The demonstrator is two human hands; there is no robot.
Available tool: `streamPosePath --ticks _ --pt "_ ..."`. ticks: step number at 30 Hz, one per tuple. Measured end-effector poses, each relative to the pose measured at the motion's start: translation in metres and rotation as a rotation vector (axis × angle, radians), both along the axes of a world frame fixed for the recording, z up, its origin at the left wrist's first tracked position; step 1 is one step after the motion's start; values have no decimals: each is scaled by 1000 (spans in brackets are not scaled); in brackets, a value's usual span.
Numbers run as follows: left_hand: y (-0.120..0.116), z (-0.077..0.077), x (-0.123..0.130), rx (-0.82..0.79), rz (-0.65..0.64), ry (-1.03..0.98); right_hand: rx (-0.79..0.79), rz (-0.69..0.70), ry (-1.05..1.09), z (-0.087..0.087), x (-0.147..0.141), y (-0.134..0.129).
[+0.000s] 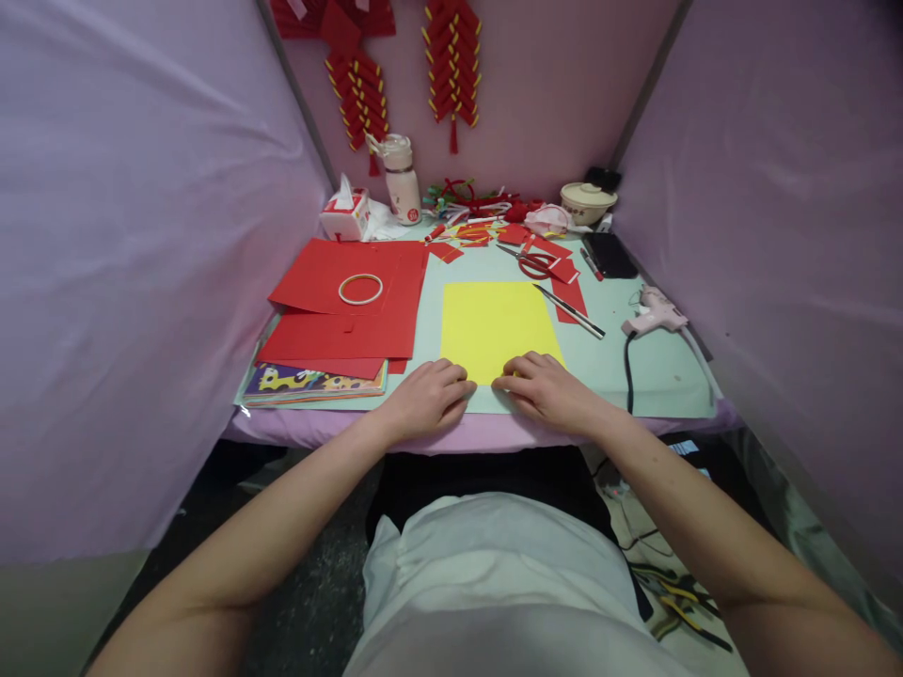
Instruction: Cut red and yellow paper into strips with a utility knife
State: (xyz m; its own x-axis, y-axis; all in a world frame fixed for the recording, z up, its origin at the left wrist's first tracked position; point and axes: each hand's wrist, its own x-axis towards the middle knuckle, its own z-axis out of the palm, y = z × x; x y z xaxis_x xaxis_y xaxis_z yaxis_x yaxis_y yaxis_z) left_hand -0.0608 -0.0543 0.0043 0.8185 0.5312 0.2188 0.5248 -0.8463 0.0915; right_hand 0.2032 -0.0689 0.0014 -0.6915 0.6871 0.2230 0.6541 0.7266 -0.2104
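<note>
A sheet of yellow paper [498, 324] lies flat on the pale green mat, close to the table's front edge. My left hand [432, 400] is at its near left corner, fingers bent and thumb pressed in at the paper's edge. Opposite it, my right hand [543, 387] has its curled fingers and thumb closed at the near right part of the same edge. A small gap separates the two hands. The fingertips partly cover the paper's front edge. A black and silver pen-like tool [570, 312] touches the sheet's upper right corner.
Red sheets [339, 334] with a white ring tape roll [360, 276] lie left, over a picture book [310, 380]. Behind are scissors [534, 264], red scraps, a bottle [403, 183] and a tissue box [345, 218]. A glue gun [656, 313] and a black phone [609, 255] lie right.
</note>
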Motion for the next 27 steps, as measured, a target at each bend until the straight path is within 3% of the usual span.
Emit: streamPosePath --ticks 27 --pt "-8 -9 -46 94 76 -182 20 -142 -73 -1 48 -16"
